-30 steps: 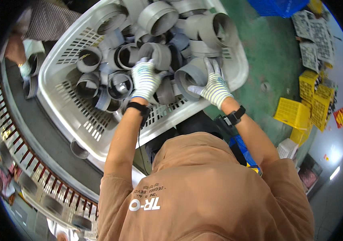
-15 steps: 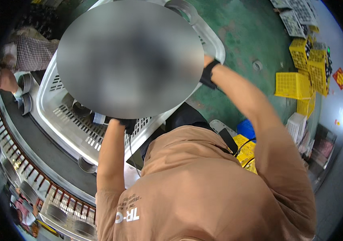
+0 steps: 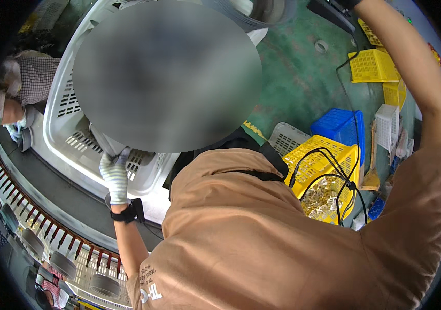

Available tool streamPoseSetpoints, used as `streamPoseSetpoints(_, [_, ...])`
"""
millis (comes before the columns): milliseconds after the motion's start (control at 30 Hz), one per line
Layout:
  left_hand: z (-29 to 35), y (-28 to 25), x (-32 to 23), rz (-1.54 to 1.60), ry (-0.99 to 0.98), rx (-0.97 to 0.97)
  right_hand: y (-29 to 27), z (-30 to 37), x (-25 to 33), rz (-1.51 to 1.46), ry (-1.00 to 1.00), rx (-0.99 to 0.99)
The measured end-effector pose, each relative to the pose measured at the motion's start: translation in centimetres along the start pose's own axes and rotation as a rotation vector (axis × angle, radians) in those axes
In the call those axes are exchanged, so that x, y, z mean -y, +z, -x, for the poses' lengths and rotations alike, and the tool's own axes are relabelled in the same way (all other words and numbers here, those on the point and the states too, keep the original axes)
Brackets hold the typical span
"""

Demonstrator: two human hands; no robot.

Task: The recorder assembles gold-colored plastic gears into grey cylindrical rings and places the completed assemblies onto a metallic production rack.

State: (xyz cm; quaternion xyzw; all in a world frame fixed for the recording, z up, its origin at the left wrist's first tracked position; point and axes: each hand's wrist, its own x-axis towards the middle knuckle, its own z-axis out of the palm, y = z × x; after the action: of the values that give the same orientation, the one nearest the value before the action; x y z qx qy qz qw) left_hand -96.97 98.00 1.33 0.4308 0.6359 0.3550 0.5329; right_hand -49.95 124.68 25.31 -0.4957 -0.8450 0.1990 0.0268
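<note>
My left hand (image 3: 114, 178), in a striped white glove, is closed on the lower edge of a grey band-shaped piece (image 3: 105, 140). The piece lies over the near side of a white slotted plastic basket (image 3: 50, 121), and a blurred oval hides most of it. My right arm reaches to the upper right. Its black wrist strap with a device (image 3: 330, 14) shows at the top edge, while the hand itself is out of view. At the top, beside the basket, a wide grey ring (image 3: 277, 13) is partly visible. The blurred oval covers most of the basket's contents.
A dark conveyor belt (image 3: 55, 181) curves along the left, with a brown slatted rail (image 3: 44, 219) beside it. A co-worker's gloved hand (image 3: 14, 129) holds a grey ring there. Yellow crates (image 3: 373, 64), a blue crate (image 3: 336, 124) and black cables (image 3: 352, 185) are on the right.
My right arm has swung from the basket out to the upper right. My left hand has come out from behind the blurred oval at the basket's near edge. The view has shifted.
</note>
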Motion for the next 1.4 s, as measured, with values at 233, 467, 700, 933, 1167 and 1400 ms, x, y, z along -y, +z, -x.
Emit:
streamPoseSetpoints(233, [12.2, -7.5, 1.5, 0.063, -0.075, -0.455, 5.7, -7.9, 12.3, -0.105, -0.260, -0.002])
streamPoseSetpoints(467, [22.2, -7.1, 9.4, -0.718, -0.057, -0.496, 29.8, -13.8, 21.3, -0.450, -0.361, 0.226])
streamPoseSetpoints(700, [26.3, -5.5, 20.3, -0.891, -0.315, -0.306, 45.2, -12.7, 43.8, -0.695, -0.209, 0.789])
streamPoseSetpoints(933, [18.0, -8.6, 25.6, -1.078, -0.167, -0.297, 49.5, -18.0, 43.6, -0.165, -0.887, 0.783])
streamPoseSetpoints(1167, [7.9, -19.3, 27.2, -0.968, -0.244, -0.413, 46.6, -17.6, 38.7, -1.297, 0.489, 1.213])
streamPoseSetpoints(1400, [11.0, -16.9, 14.2, 0.896, 0.063, -0.687, 49.7, -17.0, 36.6, -1.450, 0.610, 1.256])
